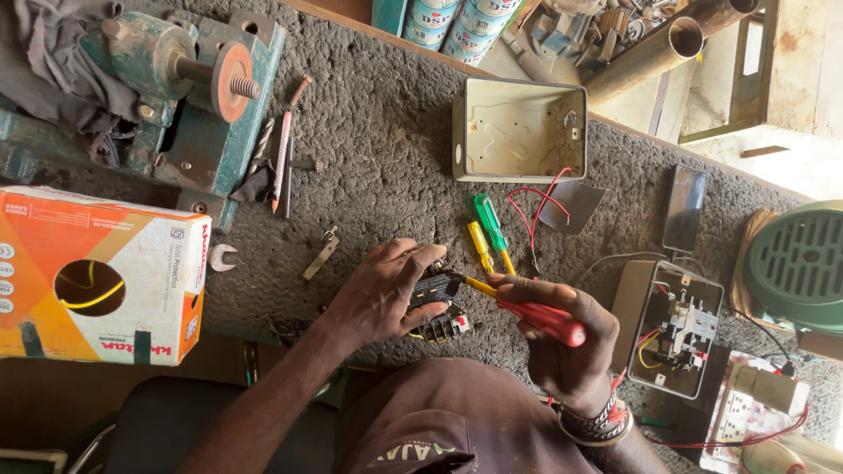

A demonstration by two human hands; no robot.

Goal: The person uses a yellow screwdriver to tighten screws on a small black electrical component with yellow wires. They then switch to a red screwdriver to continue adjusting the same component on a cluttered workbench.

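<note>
My left hand [382,294] is clamped over a small black electrical component [436,290], pinning it to the rough grey bench [386,132] near the lower middle of my view. My right hand [562,342] is clenched round a red-handled screwdriver [540,318], whose yellow shank runs towards ten o'clock until the tip meets the component. At twelve o'clock from that tip I see two spare screwdrivers, a yellow one [479,246] and a green one [489,221], just beside each other, with loose red wire [537,204] to their right. Further up at twelve sits an open metal box [518,130]. At three o'clock an open switch housing [678,329] shows its wiring, and at nine lies an orange and white carton [101,274]
</note>
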